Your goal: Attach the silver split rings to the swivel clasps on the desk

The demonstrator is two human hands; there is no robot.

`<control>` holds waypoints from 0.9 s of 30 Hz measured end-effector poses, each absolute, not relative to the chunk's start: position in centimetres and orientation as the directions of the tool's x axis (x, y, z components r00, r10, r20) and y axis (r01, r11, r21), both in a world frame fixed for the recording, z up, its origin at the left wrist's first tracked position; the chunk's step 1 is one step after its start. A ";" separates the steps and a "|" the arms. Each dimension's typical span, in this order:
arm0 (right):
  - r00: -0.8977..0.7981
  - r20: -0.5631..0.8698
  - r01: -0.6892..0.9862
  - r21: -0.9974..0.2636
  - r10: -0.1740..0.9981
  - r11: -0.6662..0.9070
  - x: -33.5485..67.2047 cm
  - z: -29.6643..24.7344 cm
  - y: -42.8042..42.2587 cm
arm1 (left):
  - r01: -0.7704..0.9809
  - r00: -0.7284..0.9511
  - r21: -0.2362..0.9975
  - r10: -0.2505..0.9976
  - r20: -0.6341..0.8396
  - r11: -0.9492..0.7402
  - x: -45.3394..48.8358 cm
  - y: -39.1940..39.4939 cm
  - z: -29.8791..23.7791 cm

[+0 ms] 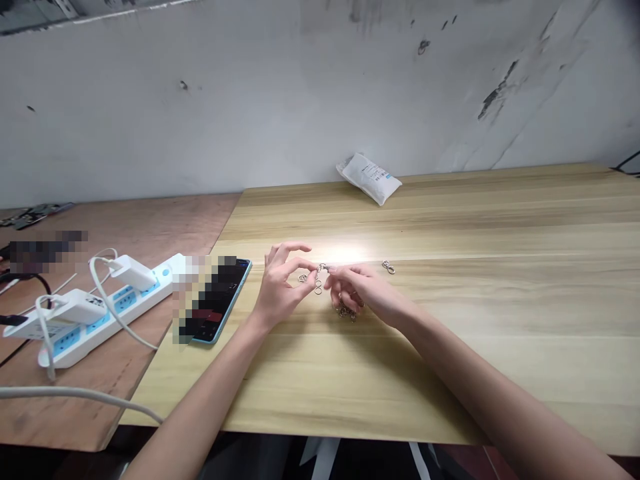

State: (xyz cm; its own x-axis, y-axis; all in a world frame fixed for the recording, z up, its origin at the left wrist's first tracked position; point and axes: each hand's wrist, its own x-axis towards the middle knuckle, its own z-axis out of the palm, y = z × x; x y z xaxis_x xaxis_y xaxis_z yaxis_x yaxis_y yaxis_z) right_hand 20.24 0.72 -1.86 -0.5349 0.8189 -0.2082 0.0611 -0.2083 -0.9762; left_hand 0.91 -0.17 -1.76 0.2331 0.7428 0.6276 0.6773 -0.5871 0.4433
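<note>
Between my two hands, just above the wooden table, is a small silver metal clasp (323, 267). My left hand (283, 280) pinches its left side between thumb and index finger, the other fingers raised and curved. At its right end my right hand (361, 288) grips with thumb and fingertips. The clasp's fine detail is too small to make out. Loose metal rings (319, 287) lie below the fingertips. More small metal pieces (347, 313) are bunched under my right hand, partly hidden by its curled fingers. Another metal clasp with a ring (389, 267) rests farther right.
A white plastic packet (371, 177) lies near the wall. Left of my hands is a phone (220, 303), partly pixelated. A white power strip (117, 310) with plugged chargers and cables sits on the adjoining reddish-brown table (135, 233).
</note>
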 end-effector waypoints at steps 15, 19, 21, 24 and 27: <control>-0.330 0.609 0.782 -0.251 0.721 0.570 18.8 -3.4 0.2 | 0.676 0.226 0.495 0.794 0.565 -0.545 1.1 -0.3 -2.0; -0.358 0.642 0.814 -0.142 0.678 0.564 18.7 -3.5 0.3 | 0.698 0.214 0.473 0.786 0.579 -0.538 1.1 -0.3 -2.1; -0.366 0.646 0.809 -0.135 0.670 0.572 18.6 -3.6 0.3 | 0.699 0.213 0.482 0.797 0.566 -0.529 1.2 -0.3 -2.1; -0.365 0.647 0.800 -0.150 0.670 0.581 18.8 -3.6 0.3 | 0.675 0.218 0.536 0.831 0.511 -0.507 1.3 -0.3 -2.1; -0.366 0.634 0.792 -0.172 0.681 0.586 19.1 -3.5 0.4 | 0.627 0.217 0.616 0.867 0.449 -0.476 1.3 -0.2 -1.9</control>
State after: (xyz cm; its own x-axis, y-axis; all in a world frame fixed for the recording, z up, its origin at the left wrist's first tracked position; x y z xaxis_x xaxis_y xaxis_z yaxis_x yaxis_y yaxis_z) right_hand 19.11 0.43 -3.55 -0.3663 0.6813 0.6337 0.7918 0.5860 -0.1724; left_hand 1.26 -0.25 -1.91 0.2174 0.8669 0.4486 0.6273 -0.4762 0.6162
